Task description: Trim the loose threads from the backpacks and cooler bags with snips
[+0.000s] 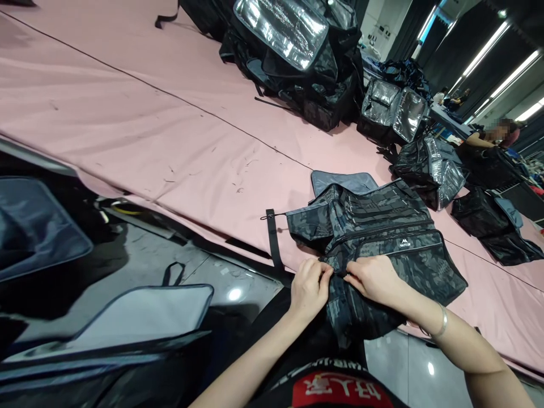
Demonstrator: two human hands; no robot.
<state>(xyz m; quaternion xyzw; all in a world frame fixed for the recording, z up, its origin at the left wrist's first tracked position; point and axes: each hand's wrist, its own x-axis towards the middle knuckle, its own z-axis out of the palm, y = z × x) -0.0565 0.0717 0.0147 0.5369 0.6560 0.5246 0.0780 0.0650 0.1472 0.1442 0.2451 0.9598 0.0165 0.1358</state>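
A dark camouflage bag (385,226) with a small white logo lies on the near edge of the pink-covered table, part of it hanging over the edge. My left hand (311,283) pinches the bag's near edge between thumb and fingers. Just to its right, my right hand (374,276) is closed on the same edge, with a small gap between the two hands. What exactly sits between the fingertips is too small to make out. A grey flap (343,182) sticks out behind the bag, and a black strap (274,241) lies to its left.
The pink cloth (148,130) covers a long table with scattered thread scraps. Silver-lined bags (293,34) are heaped at the back, and more bags (429,170) stand along the right. Below left, grey-lined bag pieces (148,311) rest near the floor. Another person (484,141) works at far right.
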